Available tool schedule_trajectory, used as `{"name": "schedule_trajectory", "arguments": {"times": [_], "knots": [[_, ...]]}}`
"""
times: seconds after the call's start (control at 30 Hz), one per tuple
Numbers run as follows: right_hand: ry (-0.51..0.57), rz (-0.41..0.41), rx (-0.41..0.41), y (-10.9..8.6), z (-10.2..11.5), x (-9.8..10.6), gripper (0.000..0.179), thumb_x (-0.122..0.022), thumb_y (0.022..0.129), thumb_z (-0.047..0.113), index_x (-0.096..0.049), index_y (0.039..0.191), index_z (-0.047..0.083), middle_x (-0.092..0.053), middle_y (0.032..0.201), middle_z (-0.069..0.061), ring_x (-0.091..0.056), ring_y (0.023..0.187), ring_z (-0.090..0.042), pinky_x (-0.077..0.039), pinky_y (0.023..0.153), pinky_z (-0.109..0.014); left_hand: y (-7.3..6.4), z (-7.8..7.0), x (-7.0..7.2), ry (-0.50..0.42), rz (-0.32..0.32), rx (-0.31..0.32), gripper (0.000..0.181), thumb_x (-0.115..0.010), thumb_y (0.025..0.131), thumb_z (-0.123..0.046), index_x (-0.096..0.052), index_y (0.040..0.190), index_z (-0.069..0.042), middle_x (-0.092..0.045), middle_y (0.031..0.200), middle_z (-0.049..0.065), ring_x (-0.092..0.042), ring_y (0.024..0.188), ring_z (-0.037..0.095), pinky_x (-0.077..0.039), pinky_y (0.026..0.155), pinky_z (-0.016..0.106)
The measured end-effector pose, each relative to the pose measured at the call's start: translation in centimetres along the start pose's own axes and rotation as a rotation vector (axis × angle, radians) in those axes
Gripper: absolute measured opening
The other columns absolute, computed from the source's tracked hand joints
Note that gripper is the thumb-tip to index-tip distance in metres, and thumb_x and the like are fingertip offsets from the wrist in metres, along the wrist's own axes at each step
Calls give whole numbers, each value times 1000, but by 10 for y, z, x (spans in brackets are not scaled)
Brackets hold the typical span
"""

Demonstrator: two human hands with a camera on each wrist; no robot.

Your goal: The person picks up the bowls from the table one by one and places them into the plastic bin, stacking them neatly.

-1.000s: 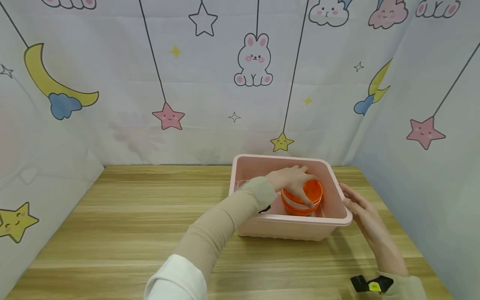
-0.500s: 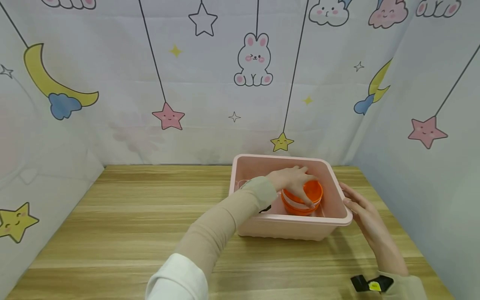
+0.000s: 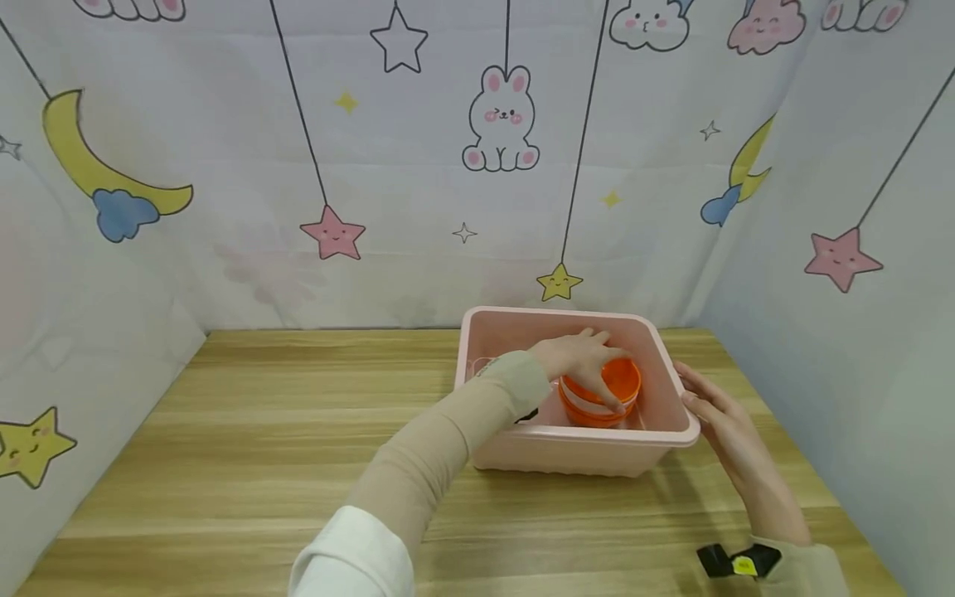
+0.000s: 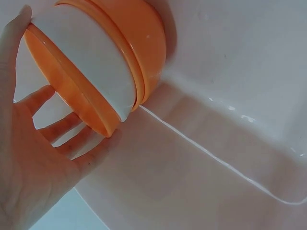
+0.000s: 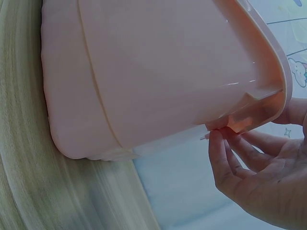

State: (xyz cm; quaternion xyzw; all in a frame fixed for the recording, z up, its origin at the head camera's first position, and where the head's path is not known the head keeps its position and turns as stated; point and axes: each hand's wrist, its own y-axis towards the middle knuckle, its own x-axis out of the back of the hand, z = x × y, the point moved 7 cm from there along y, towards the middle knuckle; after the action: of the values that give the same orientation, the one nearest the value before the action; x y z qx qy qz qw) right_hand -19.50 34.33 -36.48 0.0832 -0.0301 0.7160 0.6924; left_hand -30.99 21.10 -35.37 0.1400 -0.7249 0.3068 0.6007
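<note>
A stack of nested orange and white bowls (image 3: 597, 419) sits in the right part of a pink plastic bin (image 3: 567, 456). My left hand (image 3: 585, 365) reaches into the bin from the left and holds the stack by its rim. In the left wrist view, that hand (image 4: 41, 163) spreads thumb and fingers across the mouth of the top orange bowl (image 4: 79, 91), with a white bowl (image 4: 86, 52) beneath. My right hand (image 3: 734, 435) grips the bin's right rim from outside. The right wrist view has the right hand (image 5: 268, 177) curled under the lip of the bin (image 5: 144, 72).
The bin stands toward the back right of a wooden tabletop (image 3: 246, 464). Something clear with a thin curved outline (image 3: 483, 363) lies in its left end, partly behind my left sleeve. A printed fabric backdrop (image 3: 418, 166) rises behind the table and along both sides.
Both hands, the bowls and the bin stay where they were. Only the head view has shifted very slightly.
</note>
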Motion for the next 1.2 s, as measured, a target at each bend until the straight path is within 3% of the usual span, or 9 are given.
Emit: {"name": "schedule_trajectory", "arguments": {"times": [0.27,0.5,0.73,1.0,1.2], "knots": [[-4,2,13,-1,4,-2,53,-43,97,21,-24,145,9,-43,131,16,-45,110,13,-37,84,-8,-2,1,2,-33,12,-9,90,-58,65,-74,-23,141,-41,-16,151,0,-19,135,22,-32,108,42],[-44,-2,-23,0,3,-1,55,-43,96,25,-22,145,10,-35,143,10,-40,113,15,-35,85,-6,-4,4,4,-44,33,8,88,-56,67,-74,-22,141,-42,-11,153,-1,-13,140,24,-26,111,44],[-243,-5,-33,2,8,-1,54,-41,97,32,-23,146,17,-25,150,0,-36,114,12,-36,83,-8,-12,2,11,-12,35,21,82,-50,74,-72,-20,143,-38,-11,153,1,-15,138,23,-30,109,43],[-389,10,-5,3,17,-5,56,-39,97,33,-19,146,15,-28,144,-14,-45,103,12,-42,79,-14,-30,4,20,-39,66,105,79,-45,77,-71,-12,143,-43,0,155,-5,-1,144,20,-25,112,46],[-471,-71,76,5,30,-3,52,-40,97,30,-27,144,11,-38,137,5,-41,103,15,-39,78,-8,-46,5,29,-27,48,120,76,-45,79,-69,-14,143,-42,-2,155,-5,-1,144,22,-21,113,47]]}}
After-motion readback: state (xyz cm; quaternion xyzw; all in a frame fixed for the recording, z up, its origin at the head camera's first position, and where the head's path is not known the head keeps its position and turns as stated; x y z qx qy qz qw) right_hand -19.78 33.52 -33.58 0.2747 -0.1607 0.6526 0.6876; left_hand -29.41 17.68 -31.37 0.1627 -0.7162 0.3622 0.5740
